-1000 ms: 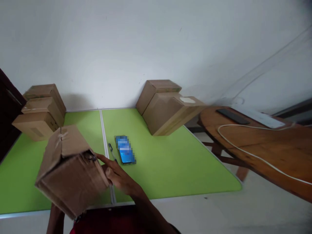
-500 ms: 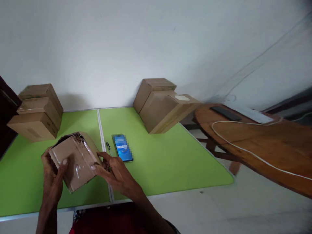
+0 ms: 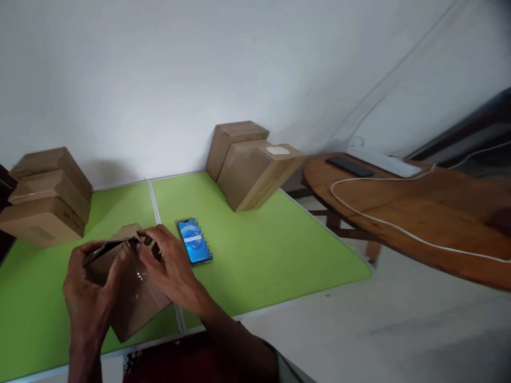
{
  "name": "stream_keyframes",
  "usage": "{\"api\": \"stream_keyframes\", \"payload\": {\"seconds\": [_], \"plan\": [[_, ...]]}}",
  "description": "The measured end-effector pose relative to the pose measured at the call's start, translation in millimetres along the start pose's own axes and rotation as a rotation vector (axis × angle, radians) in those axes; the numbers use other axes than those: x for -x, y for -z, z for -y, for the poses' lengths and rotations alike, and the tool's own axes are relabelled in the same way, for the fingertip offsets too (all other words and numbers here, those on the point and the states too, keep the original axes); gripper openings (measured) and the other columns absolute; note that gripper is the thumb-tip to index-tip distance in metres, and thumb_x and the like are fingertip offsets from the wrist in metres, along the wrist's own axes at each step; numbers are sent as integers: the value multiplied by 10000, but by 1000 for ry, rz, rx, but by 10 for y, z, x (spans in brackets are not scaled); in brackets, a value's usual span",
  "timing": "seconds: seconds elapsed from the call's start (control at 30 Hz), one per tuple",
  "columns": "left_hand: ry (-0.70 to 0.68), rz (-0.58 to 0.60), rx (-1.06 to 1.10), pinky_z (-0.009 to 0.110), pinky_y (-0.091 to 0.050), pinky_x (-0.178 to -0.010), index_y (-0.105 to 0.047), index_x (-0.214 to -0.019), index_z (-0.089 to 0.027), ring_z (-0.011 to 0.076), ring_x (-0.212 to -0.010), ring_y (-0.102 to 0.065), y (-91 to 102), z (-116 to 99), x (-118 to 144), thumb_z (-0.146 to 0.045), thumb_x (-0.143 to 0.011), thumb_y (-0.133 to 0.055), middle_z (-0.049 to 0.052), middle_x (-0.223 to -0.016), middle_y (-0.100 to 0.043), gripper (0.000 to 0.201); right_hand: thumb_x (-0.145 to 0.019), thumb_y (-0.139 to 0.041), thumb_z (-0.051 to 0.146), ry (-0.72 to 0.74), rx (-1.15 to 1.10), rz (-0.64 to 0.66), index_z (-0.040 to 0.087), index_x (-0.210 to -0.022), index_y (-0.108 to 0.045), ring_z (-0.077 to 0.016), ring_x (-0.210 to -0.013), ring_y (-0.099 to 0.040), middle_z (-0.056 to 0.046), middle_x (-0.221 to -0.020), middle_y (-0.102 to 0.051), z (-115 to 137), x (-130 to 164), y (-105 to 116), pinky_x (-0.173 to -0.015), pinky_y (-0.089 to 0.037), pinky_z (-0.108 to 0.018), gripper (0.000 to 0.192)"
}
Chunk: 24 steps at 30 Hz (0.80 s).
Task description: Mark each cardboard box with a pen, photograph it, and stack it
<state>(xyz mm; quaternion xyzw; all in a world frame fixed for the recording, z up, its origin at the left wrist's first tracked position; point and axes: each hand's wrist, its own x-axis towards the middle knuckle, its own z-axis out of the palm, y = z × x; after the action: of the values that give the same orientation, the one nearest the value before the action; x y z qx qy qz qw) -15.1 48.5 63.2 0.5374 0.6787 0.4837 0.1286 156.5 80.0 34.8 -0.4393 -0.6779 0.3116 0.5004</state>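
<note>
Tilted above the near left part of the green table (image 3: 239, 276) is a small cardboard box (image 3: 136, 303) with shiny clear tape on its side. My left hand (image 3: 90, 284) grips its left side, thumb on the near face and fingers over the upper edge. At the top corner, my right hand (image 3: 170, 266) pinches the taped edge of the flap with thumb and fingers. A dark gap shows along the box's top edge. A phone (image 3: 194, 240) with a lit blue screen lies just right of my right hand.
Several cardboard boxes stand in two groups: a left stack (image 3: 43, 221) and a right pair (image 3: 255, 173) against the wall. A round wooden table (image 3: 399, 207) on the right bears a dark flat device (image 3: 350, 166) and a white cable (image 3: 383, 226).
My right hand has moved up from the box's right side to its top corner. The box is tipped more upright, and my left fingers have shifted over its top edge. The pen is now hidden.
</note>
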Motion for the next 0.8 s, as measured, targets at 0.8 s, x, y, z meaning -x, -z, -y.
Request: {"api": "stream_keyframes", "payload": {"seconds": [0.8], "plan": [[-117, 62, -113, 550, -569, -1060, -868, -1128, -349, 312, -1073, -741, -27, 36, -95, -705, -839, -870, 31, -1143, -784, 459, -1104, -692, 279, -720, 605, 297, 180, -1184, -757, -303, -1195, -798, -167, -1293, -826, -776, 394, 165, -918, -565, -338, 143]]}}
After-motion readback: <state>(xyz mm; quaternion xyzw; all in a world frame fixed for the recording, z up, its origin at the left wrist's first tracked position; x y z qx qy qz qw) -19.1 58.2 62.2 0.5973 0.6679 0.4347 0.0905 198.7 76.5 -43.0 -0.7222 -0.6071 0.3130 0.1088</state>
